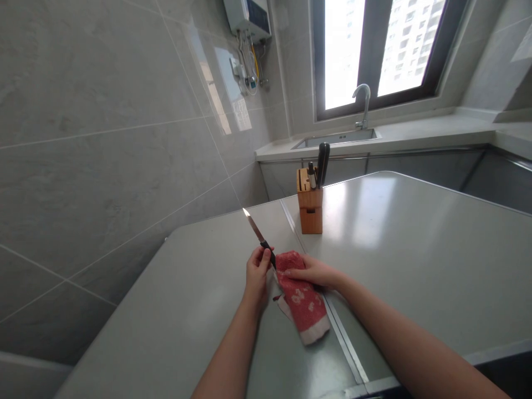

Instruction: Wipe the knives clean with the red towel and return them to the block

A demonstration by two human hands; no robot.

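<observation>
Gripping knife (257,233) in left hand (256,274), fingers clamped on handle, blade clear of red towel (305,305); right hand (311,271) flat on towel, fingers together; knife block (310,202) far on bench (199,310).

Head cam, fwd & down, close over L hand (256,274), R hand (311,271)

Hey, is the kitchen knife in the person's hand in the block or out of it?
Out of it: the kitchen knife is gripped in the left hand, above the red towel, apart from the wooden knife block.
</observation>
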